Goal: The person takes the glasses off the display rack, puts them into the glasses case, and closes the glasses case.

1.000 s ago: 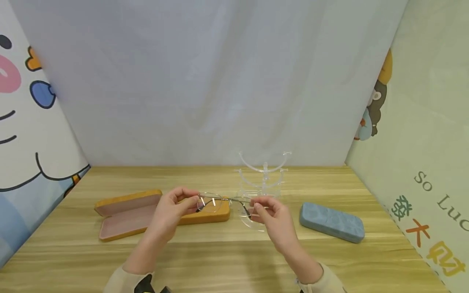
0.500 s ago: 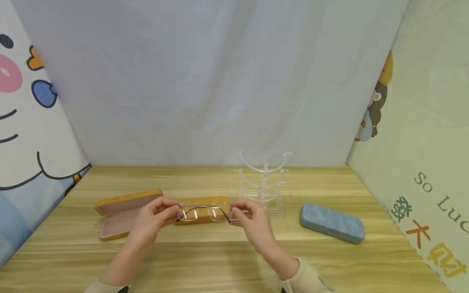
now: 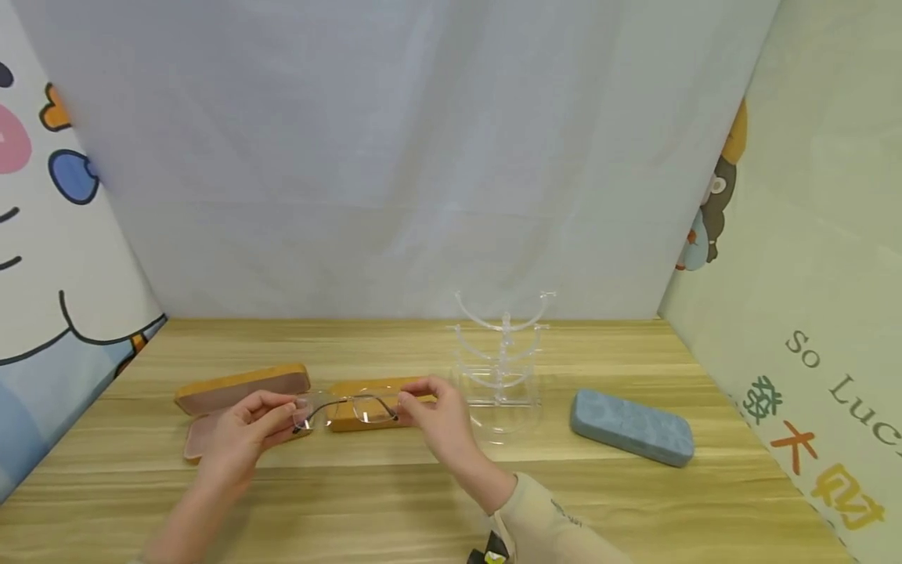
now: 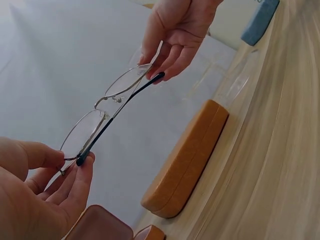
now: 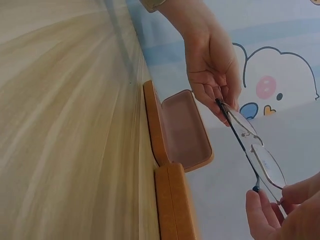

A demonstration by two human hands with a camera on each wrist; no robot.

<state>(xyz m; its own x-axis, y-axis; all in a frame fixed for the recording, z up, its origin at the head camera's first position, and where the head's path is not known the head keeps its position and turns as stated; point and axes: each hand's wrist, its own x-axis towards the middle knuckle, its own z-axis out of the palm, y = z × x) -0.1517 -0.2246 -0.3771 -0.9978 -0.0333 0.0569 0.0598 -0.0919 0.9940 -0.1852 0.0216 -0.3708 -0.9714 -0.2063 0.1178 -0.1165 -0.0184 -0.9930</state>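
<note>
A pair of thin metal-rimmed eyeglasses (image 3: 371, 408) with dark-tipped temples is held level in the air between both hands. The temples lie folded across behind the lenses, as the left wrist view shows. My left hand (image 3: 243, 431) pinches one end of the frame between thumb and fingers. At the opposite end, my right hand (image 3: 442, 419) pinches the frame the same way. Below and behind the left hand lies an open orange glasses case (image 3: 243, 385) with a pinkish lining, partly hidden by that hand. A closed orange case (image 4: 187, 160) sits behind the eyeglasses.
To the right of the hands stands a clear tiered display stand (image 3: 502, 352), its curved holders bare. A blue glasses case (image 3: 632, 427) lies closed further right on the wood-patterned table (image 3: 380, 509). A pale curtain (image 3: 423, 157) hangs along the table's back edge.
Both hands have carried the eyeglasses leftward, from in front of the clear stand to in front of the orange cases. The cases and stand stay where they were.
</note>
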